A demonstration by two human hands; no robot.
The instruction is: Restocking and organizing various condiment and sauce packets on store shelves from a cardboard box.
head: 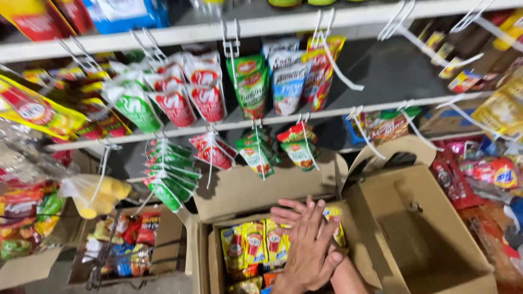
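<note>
So both hands are down in the open brown cardboard box (pixel 245 193) at the bottom middle, the one with its flaps folded up and back. The right hand (pixel 311 251) is lying flat with the fingers (pixel 310 218) stretched out straight and spread a bit, palm down, resting on top of the row of yellow and red sachet packets (pixel 255 244) standing upright inside the box. It isn't gripping anything, just laid over them. The left hand (pixel 289 213) is mostly hidden underneath the right one, only the fingertips poke out to the left side, pointing at the packets. Those look extended and loose too, but I can't tell whether they pinch a packet or not.

Right next to it on the right is a second brown cardboard box (pixel 430 239), open and showing its bare inside. Over on the left there's a smaller cardboard box of mixed colourful snack packs (pixel 128 245). Above all that, white wire hooks on the white shelf rails (pixel 283 117) carry hanging red pouches (pixel 190 95) and green pouches (pixel 169 174), well clear of the hands.
</note>
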